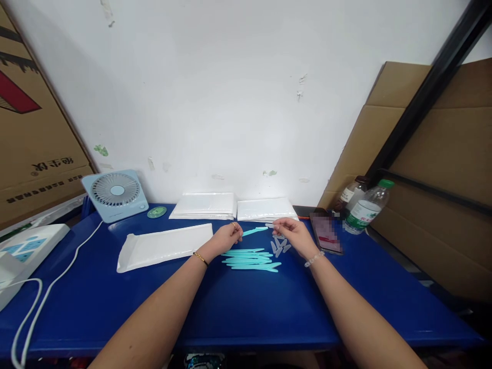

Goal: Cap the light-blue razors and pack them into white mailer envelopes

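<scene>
My left hand (229,237) pinches one end of a slim turquoise stick (255,231), whose other end points toward my right hand (289,230). The fingertips of my right hand are closed on a small clear plastic piece (269,225), a short gap from the stick's tip. Below my hands, several turquoise sticks (251,260) lie in a loose row on the blue table (246,307). Several small clear plastic pieces (280,246) are scattered beside them, just under my right hand.
A white padded envelope (161,248) lies left of my left hand. Two stacks of white envelopes (205,206) (265,209) stand by the wall. Further out are a blue fan (117,190), a phone (326,233), a green-capped bottle (365,210) and a white power strip (31,256) with cables.
</scene>
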### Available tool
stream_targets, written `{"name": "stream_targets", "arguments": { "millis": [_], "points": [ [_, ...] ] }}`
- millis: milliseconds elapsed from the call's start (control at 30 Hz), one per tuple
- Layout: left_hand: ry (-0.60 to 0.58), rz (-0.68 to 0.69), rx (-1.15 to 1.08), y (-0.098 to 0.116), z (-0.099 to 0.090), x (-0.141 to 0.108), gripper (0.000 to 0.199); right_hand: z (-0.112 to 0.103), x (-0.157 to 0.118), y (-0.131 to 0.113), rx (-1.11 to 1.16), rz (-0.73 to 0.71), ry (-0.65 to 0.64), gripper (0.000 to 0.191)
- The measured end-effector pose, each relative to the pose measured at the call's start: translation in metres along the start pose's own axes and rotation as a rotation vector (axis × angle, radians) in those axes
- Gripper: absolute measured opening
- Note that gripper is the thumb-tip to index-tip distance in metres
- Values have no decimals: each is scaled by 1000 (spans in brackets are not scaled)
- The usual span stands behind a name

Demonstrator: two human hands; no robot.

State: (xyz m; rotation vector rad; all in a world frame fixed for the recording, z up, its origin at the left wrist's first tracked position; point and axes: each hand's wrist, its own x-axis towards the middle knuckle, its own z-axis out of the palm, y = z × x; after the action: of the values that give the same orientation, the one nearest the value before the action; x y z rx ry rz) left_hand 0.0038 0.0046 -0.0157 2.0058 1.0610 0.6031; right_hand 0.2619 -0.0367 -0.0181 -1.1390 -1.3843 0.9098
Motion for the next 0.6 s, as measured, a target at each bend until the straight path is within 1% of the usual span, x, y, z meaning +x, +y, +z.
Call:
{"name": "stream_targets", "arguments": {
  "millis": [167,300,400,467,567,600],
  "points": [
    [4,1,-25,-2,1,2,21,0,0,3,10,4,-41,34],
    [-14,17,-43,0,4,2,21,9,-2,1,-6,13,-134,31],
    [7,39,29,0,4,2,19,9,-2,-1,-69,11,-191,30],
    [80,55,157,-1,3,2,18,2,0,-1,-190,-16,-155,28],
    [194,58,385,-4,-2,4,16,-15,5,2,-521,-105,-19,21],
    [218,53,445,-5,-3,4,14,-21,6,4,-629,-119,-1,18]
  ]
}}
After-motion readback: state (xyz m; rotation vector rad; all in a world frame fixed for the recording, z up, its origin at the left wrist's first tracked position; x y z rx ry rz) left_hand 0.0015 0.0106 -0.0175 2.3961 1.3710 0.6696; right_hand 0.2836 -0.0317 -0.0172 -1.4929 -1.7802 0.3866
